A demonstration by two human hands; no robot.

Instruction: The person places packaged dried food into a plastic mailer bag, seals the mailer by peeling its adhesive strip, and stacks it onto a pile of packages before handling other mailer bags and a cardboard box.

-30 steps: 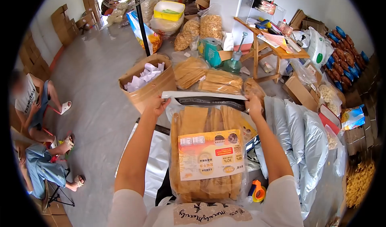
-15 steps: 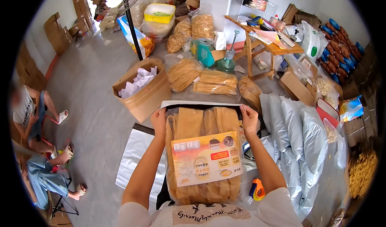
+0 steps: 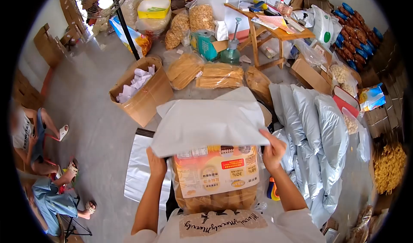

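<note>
A white plastic mailing bag (image 3: 211, 127) covers the far part of a clear packet of flat tan food pieces (image 3: 223, 203). The packet's printed label (image 3: 217, 172) shows below the bag's edge and appears upside down. My left hand (image 3: 156, 163) is closed at the bag's near left corner, its fingertips partly hidden under the plastic. At the right corner, my right hand (image 3: 272, 152) pinches the bag's edge. The packet's near end lies close against my shirt.
Filled grey mailing bags (image 3: 307, 131) lie stacked at right, near an orange-and-blue tape dispenser (image 3: 272, 189). A flat white bag (image 3: 144, 170) lies at left. Beyond stand a carton with crumpled paper (image 3: 144, 96) and a wooden table (image 3: 282, 33). Two people sit at far left.
Both hands have come nearer my body, drawing the white bag over the packet's far half and part of its label. The view has shifted slightly.
</note>
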